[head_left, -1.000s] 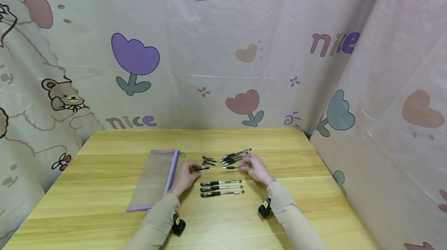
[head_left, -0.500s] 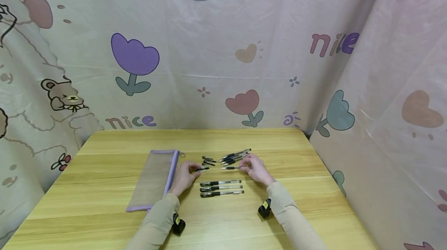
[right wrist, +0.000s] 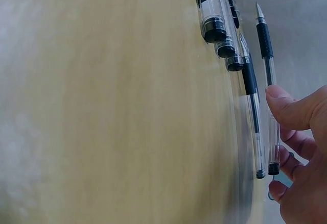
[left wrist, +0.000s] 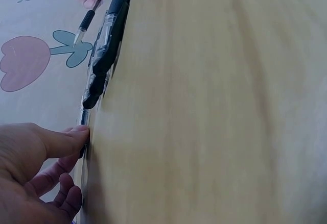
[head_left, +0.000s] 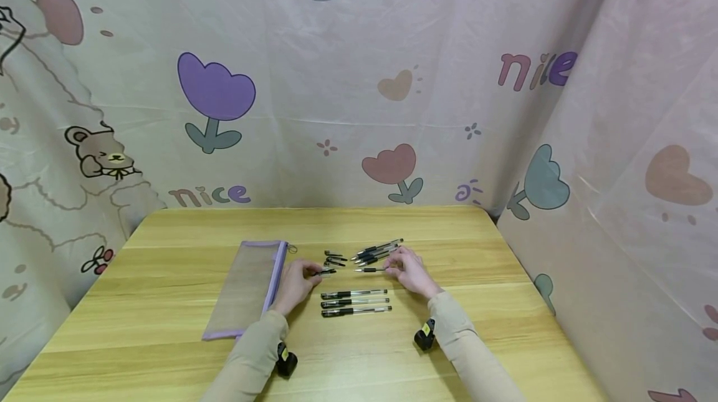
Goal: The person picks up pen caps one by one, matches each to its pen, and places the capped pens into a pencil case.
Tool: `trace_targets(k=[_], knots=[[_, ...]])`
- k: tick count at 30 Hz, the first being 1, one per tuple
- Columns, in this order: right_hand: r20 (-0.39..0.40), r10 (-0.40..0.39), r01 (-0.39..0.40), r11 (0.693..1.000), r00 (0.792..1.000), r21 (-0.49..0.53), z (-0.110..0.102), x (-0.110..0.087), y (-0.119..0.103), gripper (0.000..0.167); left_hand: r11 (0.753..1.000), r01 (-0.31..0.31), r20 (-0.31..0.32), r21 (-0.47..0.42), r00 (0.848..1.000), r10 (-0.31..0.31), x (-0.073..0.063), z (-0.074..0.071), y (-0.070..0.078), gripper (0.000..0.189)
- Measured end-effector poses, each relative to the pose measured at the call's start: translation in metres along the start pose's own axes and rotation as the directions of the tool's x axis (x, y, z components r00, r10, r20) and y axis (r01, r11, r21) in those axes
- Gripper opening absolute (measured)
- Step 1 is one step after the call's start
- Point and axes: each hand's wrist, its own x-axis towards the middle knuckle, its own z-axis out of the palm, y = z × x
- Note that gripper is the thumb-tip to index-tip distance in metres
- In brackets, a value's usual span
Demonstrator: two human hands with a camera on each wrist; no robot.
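My left hand (head_left: 296,283) pinches a black pen cap (head_left: 328,272) between thumb and fingers, low over the table. In the left wrist view the thumb covers part of that cap. Opposite it, my right hand (head_left: 412,272) pinches an uncapped gel pen (head_left: 369,270) by its clear barrel. The pen's tip points left, toward the cap, with a gap between them. The right wrist view shows its black grip (right wrist: 264,40) and bare tip. Several loose black caps (head_left: 335,260) lie just beyond the left fingertips. Several uncapped pens (head_left: 373,252) lie together beyond the right hand.
Three capped pens (head_left: 354,303) lie in parallel nearer the front, between the forearms. A mesh zip pouch (head_left: 244,293) with purple edging lies flat beside the left hand. A patterned curtain (head_left: 314,96) hangs behind the wooden table (head_left: 359,364).
Almost nothing differs. Both hands keep hold of the cap and the pen in nearly the same places.
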Motion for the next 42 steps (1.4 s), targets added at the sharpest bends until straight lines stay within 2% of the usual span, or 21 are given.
trace_targets(k=[9,16,23,37,42], knots=[[0.001,-0.006,0.006,1.0,1.0,0.009,0.001,0.0,0.002,0.007,1.0,-0.007,-0.008,0.011,1.0,0.008,0.0,0.0,-0.001,0.016],[-0.009,-0.039,0.039,0.999,0.999,-0.002,0.001,-0.001,0.003,0.007,1.0,-0.017,-0.014,0.022,1.0,0.017,0.0,-0.001,0.0,0.014],[-0.003,-0.026,0.026,1.0,1.0,0.002,0.001,0.0,0.002,0.007,1.0,0.003,-0.01,0.015,1.0,-0.003,-0.002,-0.001,0.001,0.012],[-0.007,-0.022,0.022,1.0,1.0,0.013,-0.001,0.0,-0.004,0.006,1.0,-0.018,-0.013,0.026,1.0,0.018,-0.003,-0.002,0.0,0.008],[-0.003,-0.035,0.035,0.999,0.999,0.006,-0.002,0.0,-0.007,0.006,1.0,0.0,-0.016,0.024,1.0,0.0,-0.004,-0.004,0.001,0.009]])
